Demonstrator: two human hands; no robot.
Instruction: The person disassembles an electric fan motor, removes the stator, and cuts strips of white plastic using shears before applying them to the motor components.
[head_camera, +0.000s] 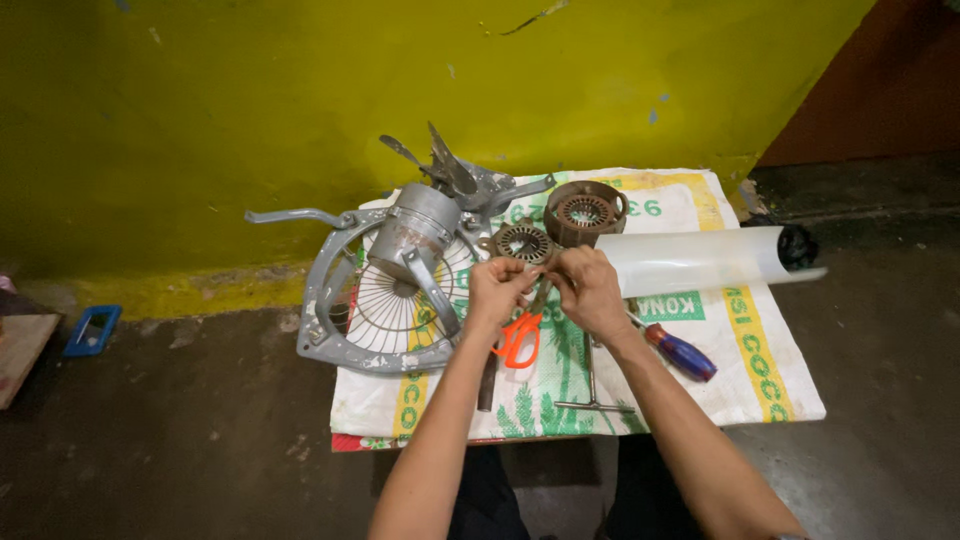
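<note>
My left hand (497, 290) and my right hand (590, 290) meet over a white woven sack (760, 370) spread on the floor. Their fingers pinch something small between them, too small to make out. Just beyond my fingertips lies a round motor rotor (523, 242). Behind it stands a rusty brown motor stator housing (585, 212). Under my hands lie orange-handled scissors (518, 338).
A grey exhaust fan frame with wire guard and motor (400, 285) lies at the left, blades at the back. A rolled translucent sheet (700, 260), a red-and-blue screwdriver (680, 350) and a metal T-wrench (592, 385) lie to the right. A yellow wall (300, 110) stands behind.
</note>
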